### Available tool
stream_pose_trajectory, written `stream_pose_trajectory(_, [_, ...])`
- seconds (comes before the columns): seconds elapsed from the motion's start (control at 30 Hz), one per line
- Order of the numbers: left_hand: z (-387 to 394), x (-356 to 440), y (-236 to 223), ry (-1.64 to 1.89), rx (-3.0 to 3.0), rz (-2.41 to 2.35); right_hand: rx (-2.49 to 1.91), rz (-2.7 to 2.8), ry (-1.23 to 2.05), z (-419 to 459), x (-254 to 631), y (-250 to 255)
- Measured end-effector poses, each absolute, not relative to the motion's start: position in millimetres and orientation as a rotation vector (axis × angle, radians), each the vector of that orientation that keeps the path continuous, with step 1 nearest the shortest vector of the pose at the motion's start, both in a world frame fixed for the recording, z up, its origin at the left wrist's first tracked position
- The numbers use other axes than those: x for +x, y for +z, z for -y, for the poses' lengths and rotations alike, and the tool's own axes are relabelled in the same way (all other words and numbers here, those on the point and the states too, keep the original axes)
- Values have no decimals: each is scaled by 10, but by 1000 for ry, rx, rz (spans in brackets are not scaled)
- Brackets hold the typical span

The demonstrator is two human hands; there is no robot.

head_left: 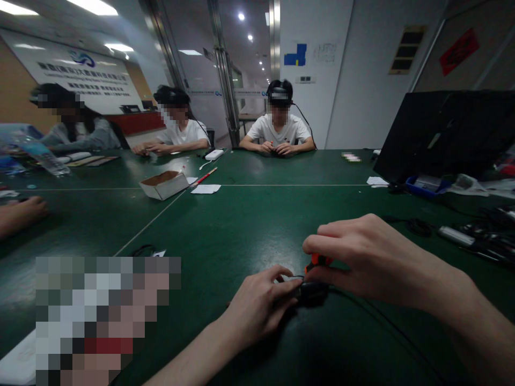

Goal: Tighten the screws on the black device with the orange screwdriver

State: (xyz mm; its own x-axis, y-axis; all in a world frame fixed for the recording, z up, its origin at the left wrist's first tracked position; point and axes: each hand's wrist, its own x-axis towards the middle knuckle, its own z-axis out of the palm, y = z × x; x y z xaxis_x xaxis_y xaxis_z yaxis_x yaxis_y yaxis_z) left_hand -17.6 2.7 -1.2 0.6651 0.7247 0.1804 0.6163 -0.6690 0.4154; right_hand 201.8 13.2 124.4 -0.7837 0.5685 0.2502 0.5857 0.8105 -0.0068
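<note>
My left hand (pixel 263 297) rests low over the green table (pixel 257 214), its fingers closed on the near side of a small black cabled device (pixel 316 292). Its exact kind is not clear. A thin black cable (pixel 386 319) runs from it toward the lower right. My right hand (pixel 360 257) comes in from the right and pinches an orange-and-black tool (pixel 319 259) just above the device. The fingers cover much of this tool, so its kind and its tip are hidden. Both hands are close together, with the device under the tool.
An open cardboard box (pixel 164 186), a red pencil-like stick (pixel 206 176) and white paper (pixel 206 189) lie ahead. On the right are a black monitor (pixel 446 139), a blue tray (pixel 428 186) and tangled cables (pixel 491 230). Several people sit around; another person's hand (pixel 26 212) is left.
</note>
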Motion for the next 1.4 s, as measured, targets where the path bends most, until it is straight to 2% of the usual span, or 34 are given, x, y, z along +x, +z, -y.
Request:
stream_pose_trajectory(0.3, [-26,-172,19,437,2553,-1048,-924,2770,153,-69,2019,1284])
stream_pose_trajectory(0.63, [-18,-174,-9,475,2553,-1044,-878,2769,-48,-117,2030,1248])
stream_pose_trajectory(0.93, [-23,-175,33,439,2555,-1056,-925,2778,199,-58,2015,1306])
stream_pose_trajectory(1.23, [-11,-170,22,459,2544,-1064,-920,2774,-74,-118,2004,1258])
stream_pose_trajectory(1.4, [-23,-170,17,460,2537,-1045,-930,2782,74,-74,2014,1300])
